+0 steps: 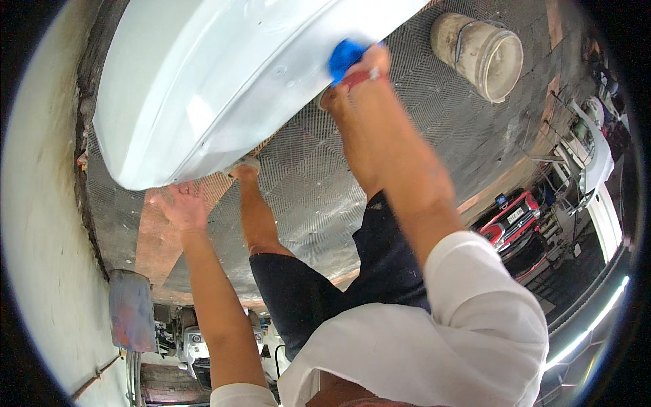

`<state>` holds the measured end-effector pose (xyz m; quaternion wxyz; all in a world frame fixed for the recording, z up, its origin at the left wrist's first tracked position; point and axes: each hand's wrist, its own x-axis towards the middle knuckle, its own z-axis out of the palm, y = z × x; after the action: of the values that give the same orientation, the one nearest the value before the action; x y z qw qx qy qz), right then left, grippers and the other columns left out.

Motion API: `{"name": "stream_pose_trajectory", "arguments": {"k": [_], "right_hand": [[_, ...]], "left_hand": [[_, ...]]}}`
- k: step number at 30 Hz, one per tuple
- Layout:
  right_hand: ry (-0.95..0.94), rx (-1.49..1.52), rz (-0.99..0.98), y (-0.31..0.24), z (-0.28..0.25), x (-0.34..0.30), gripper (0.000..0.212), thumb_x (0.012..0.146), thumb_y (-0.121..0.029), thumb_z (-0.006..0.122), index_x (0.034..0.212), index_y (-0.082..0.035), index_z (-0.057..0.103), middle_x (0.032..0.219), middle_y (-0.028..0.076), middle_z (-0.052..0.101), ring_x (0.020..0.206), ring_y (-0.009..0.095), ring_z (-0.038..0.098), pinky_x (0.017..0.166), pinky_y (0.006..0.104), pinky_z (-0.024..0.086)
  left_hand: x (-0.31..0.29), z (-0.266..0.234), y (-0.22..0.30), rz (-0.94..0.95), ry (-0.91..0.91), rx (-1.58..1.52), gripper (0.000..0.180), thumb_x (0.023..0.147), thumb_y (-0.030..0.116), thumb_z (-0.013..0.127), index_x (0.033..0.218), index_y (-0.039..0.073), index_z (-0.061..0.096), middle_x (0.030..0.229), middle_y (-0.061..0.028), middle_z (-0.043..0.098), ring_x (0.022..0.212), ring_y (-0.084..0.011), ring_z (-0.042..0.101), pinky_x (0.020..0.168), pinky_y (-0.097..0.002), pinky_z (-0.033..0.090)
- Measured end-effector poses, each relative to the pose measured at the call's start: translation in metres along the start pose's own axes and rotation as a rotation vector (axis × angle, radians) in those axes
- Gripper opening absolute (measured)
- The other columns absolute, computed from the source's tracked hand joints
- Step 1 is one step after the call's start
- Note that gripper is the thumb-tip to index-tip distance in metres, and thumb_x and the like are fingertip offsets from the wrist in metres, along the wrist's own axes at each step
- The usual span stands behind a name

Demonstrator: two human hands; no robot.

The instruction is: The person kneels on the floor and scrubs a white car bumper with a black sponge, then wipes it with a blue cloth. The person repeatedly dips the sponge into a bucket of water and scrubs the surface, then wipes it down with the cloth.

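Note:
A large, glossy white car body panel point(224, 74), which looks like a bumper, fills the upper left. My right hand point(371, 62) is closed on a blue cloth point(346, 57) and presses it against the panel's right side; both are smeared by motion. A red band circles that wrist. At the near left end of the panel, my left hand point(184, 209) reaches up with its fingers apart, the tips at the lower edge. Whether they touch the panel's underside is hidden.
A dirty whitish bucket point(451, 37) lies tilted on the dark textured floor point(434, 102) at the upper right. Along the left runs a pale wall point(41, 190), with a paint-stained grey board point(132, 312) by it. Red car parts point(512, 220) and a white panel point(597, 159) stand far right.

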<state>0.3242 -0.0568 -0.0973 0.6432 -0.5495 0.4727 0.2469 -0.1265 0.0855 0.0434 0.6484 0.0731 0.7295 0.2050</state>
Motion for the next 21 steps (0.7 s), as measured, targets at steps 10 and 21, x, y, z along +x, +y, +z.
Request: {"name": "stream_pose_trajectory", "arguments": {"k": [10, 21], "right_hand": [[-0.226, -0.932, -0.873, -0.225, 0.096, 0.069, 0.048, 0.104, -0.031, 0.059, 0.147, -0.012, 0.048, 0.144, 0.021, 0.047, 0.13, 0.039, 0.041, 0.111, 0.05, 0.037], [-0.387, -1.089, -1.087, 0.042, 0.007, -0.088, 0.072, 0.107, -0.018, 0.057, 0.171, -0.015, 0.025, 0.171, 0.036, 0.021, 0.161, 0.053, 0.012, 0.131, 0.0551, 0.015]], "left_hand": [[-0.002, 0.007, -0.006, 0.036, 0.005, -0.003, 0.119, 0.089, 0.095, 0.04, 0.173, 0.016, 0.009, 0.175, -0.0145, 0.009, 0.164, -0.0339, 0.008, 0.133, -0.059, 0.008], [0.002, -0.013, 0.005, -0.062, -0.079, 0.052, 0.125, 0.089, 0.097, 0.034, 0.172, 0.01, 0.003, 0.179, -0.0159, 0.004, 0.165, -0.0332, 0.004, 0.133, -0.0561, 0.006]]}}
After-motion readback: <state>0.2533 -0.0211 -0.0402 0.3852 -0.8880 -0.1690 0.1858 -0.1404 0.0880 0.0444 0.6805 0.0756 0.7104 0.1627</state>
